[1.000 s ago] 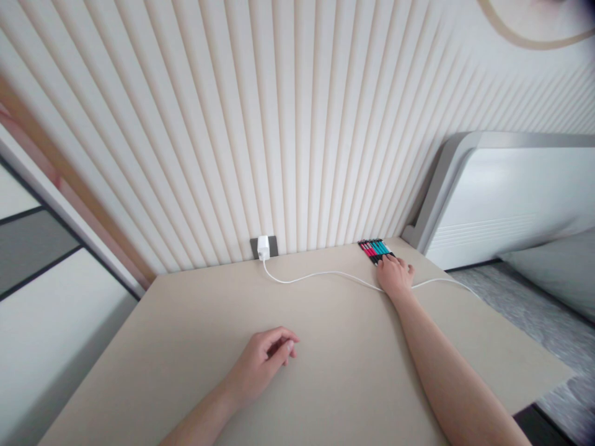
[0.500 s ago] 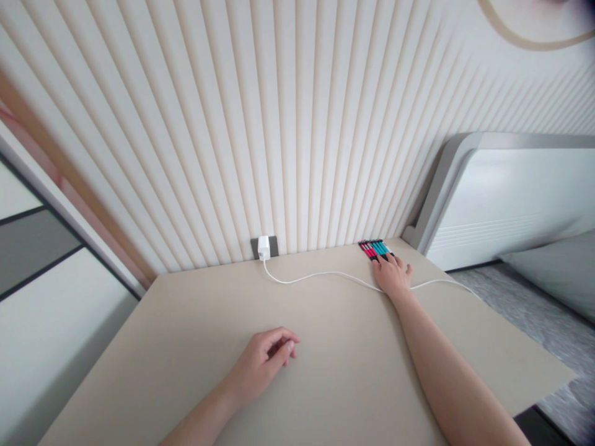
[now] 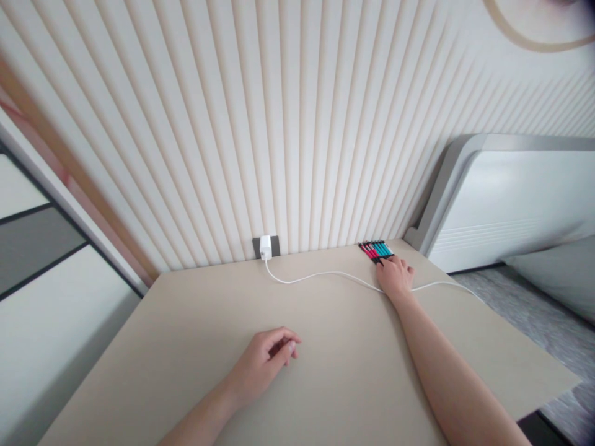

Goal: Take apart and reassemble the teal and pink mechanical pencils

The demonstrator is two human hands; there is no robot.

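My right hand [image 3: 395, 275] rests at the far right of the table [image 3: 223, 303]. Its bent fingers press around the near black ends of a row of pens [image 3: 375, 249], partly hiding them. Several pens lie side by side by the wall, red ones on the left and teal ones on the right. Closer to me, my left hand [image 3: 272, 362] lies loosely curled on the tabletop. Its thumb meets the fingertips, and nothing shows inside it.
A white charger [image 3: 265, 246] sits in a dark wall socket [image 3: 276, 245]. Its white cable [image 3: 320, 274] runs right across the table, passing under my right wrist. Behind rises a ribbed wall [image 3: 288, 124]. A bed headboard [image 3: 502, 198] and pillow [image 3: 558, 269] stand beyond the right edge.
My right fingers have drawn back slightly toward me and bent more, uncovering more of the pens. My left hand has kept its place. The view has shifted very slightly.
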